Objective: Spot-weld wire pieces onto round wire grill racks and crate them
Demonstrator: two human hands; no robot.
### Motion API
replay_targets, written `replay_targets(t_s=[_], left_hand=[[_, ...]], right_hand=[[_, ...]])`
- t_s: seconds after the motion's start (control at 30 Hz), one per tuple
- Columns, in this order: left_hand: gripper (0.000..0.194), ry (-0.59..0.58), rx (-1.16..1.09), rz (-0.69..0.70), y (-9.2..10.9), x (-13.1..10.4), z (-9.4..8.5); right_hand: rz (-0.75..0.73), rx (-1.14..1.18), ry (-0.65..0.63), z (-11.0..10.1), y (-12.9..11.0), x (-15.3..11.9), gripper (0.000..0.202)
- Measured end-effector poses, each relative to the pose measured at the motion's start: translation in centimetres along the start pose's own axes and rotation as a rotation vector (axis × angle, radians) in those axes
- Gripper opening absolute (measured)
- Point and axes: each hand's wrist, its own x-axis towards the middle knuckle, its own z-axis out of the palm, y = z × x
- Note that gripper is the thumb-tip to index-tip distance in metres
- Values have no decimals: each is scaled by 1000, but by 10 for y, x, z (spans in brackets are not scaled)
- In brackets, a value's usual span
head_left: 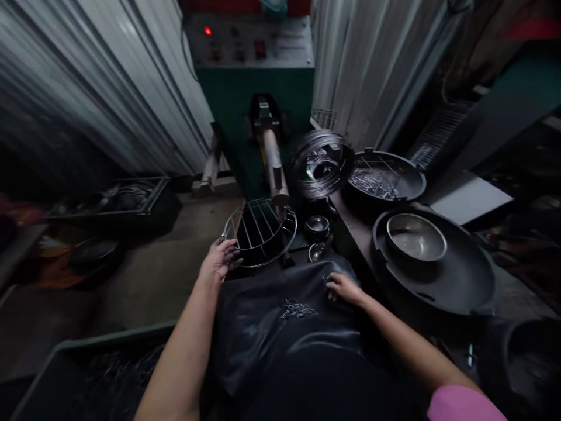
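A dark apron [249, 327] covers the lap, with a loose heap of wire pieces [298, 308] on it. Just beyond, the right hand [344, 287] has its fingers pinched together, apparently on one small wire piece [325, 278]. The left hand [222, 260] lightly grasps the near-left rim of the round rack [261, 229], which sits beyond the apron, directly below the machine's rod [274, 161].

The rack should be light and fairly stiff, its smooth wire likely to turn easily in the fingers; the outer rim looks the best hold, clear of the rod. The wire pieces look hard, thin and easily dropped, so a fingertip pinch near one end should suit.

Nearest, shadow swallows most of the crate [118, 336] contents. The right fingers hide most of their piece. Whether the rod touches the rack cannot be told. Farther back, the machine [258, 82] is cut off at the top, its panel lettering blurred.
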Motion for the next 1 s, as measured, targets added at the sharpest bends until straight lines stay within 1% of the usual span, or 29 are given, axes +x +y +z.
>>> replay_targets(t_s=[0.03,0.1,0.27,0.37,0.47,0.53,0.6,0.7,0.77,0.87,0.93,1.0], left_hand=[[37,5,6,5,0,-2,1],[33,15,17,18,2,-5,4],[36,0,9,72,6,-8,10],[37,9,-4,116,4,-7,12],[38,38,-26,153,1,-4,14],[38,64,-45,174,0,-1,16],[38,92,-61,199,-1,1,18],[40,127,-70,241,-1,1,20],[42,145,-70,266,-1,1,21],[48,169,-78,309,2,0,23],[52,180,-82,339,5,1,24],[55,186,-83,354,9,1,26]], right_hand=[[27,129,-9,-1,-2,1,3],[32,322,-2,-3,-5,0,4],[16,643,77,-16,-2,-5,16],[-7,745,116,-21,-4,-7,19],[-85,775,148,-19,-19,-4,25],[-181,780,159,-13,-41,2,29],[-289,779,143,-5,-70,12,30],[-437,757,87,13,-113,33,32],[-507,691,45,25,-133,47,32],[-573,451,43,39,-144,64,29],[-606,267,87,42,-143,70,25],[-637,134,126,41,-141,73,22]])
